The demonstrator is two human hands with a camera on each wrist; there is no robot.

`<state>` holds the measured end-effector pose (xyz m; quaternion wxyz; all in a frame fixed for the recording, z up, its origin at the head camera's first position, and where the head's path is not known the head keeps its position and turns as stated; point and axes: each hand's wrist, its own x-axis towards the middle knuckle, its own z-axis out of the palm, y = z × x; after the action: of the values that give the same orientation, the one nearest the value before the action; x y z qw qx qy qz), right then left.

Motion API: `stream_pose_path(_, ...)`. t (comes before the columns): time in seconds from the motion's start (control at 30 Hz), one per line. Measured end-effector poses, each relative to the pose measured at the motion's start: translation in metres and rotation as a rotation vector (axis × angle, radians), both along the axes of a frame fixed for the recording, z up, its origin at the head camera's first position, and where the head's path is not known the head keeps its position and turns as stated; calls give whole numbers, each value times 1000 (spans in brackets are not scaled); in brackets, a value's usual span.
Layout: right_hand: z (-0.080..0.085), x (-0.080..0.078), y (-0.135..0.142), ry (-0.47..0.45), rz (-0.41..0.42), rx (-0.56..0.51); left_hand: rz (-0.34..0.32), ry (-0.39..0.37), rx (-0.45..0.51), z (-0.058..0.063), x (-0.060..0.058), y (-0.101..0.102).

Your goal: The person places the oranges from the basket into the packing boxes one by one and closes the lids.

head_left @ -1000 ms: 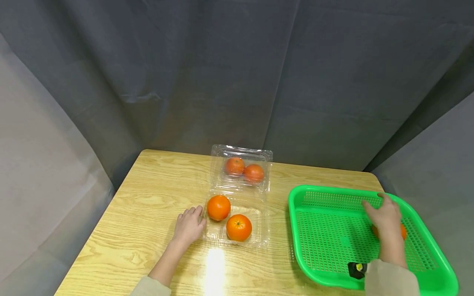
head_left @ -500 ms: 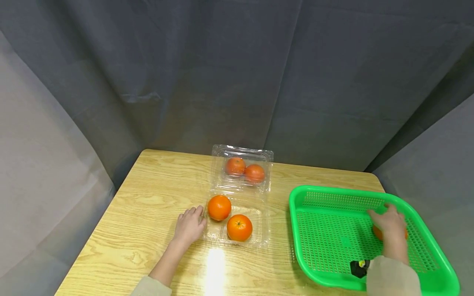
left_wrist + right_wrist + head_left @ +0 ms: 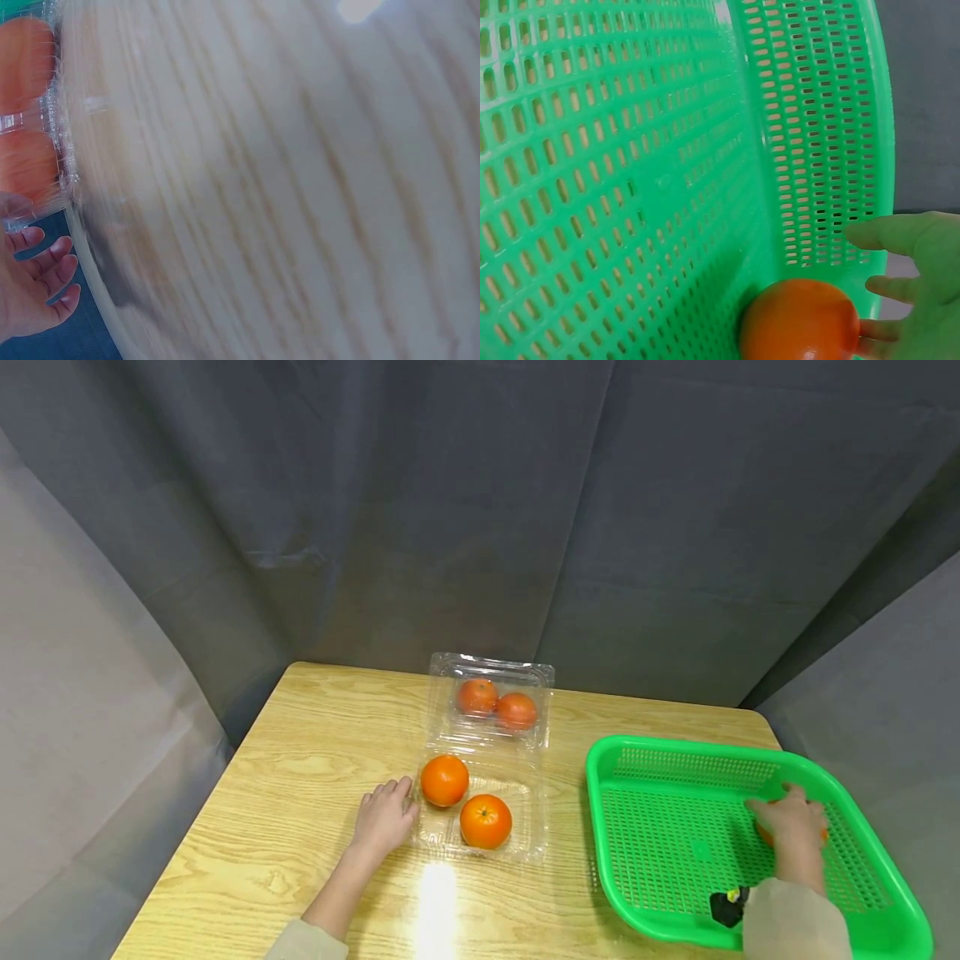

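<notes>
From my end, the left hand (image 3: 384, 820) was just left of the clear plastic container (image 3: 538, 814), low over the tabletop (image 3: 285, 777), fingers apart and loosely bent, tips by the plastic edge. I guessed it was there to stop so light a pack sliding. The container lay unfolded, presumably for easy access to its near half, which carried a rear orange (image 3: 445, 781) and a front orange (image 3: 486, 822). A dull orange (image 3: 477, 696) and a second dull orange (image 3: 516, 712) showed through its lid half (image 3: 487, 670); in it or behind it, couldn't tell.

Right of the container sat the green basket (image 3: 675, 818), probably put that side to suit the right hand (image 3: 791, 822). That hand was over the basket orange (image 3: 799, 322), at the end away from the container, fingers spread, none clearly wrapped round the fruit.

Head view got both hands and the container between, but the right one hid most of the basket orange. Right wrist view showed that fruit's face, the slotted side wall (image 3: 817, 135) and two lower fingers meeting its edge, upper digits clear. Left wrist view caught the thumb at the plastic; pressing or not, couldn't tell.
</notes>
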<state>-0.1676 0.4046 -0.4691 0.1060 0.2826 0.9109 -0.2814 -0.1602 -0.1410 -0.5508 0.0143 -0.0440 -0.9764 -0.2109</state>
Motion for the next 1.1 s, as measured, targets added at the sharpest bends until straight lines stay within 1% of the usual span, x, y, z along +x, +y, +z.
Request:
stream_pose_path(0.23,-7,3,4,11,-40,0,0,0,2,0,0,0)
stream_pose_path(0.47,-14,5,10,20,-35,31,-1,-2,9,-1,0,0)
stream_pose_path(0.7,-19,6,15,13,-76,42,-5,-1,13,0,0,1)
stream_pose_path(0.9,-22,8,18,47,-54,45,0,-2,10,0,0,0)
stream_pose_path(1.1,-23,7,18,15,-42,37,-1,-2,9,0,0,0)
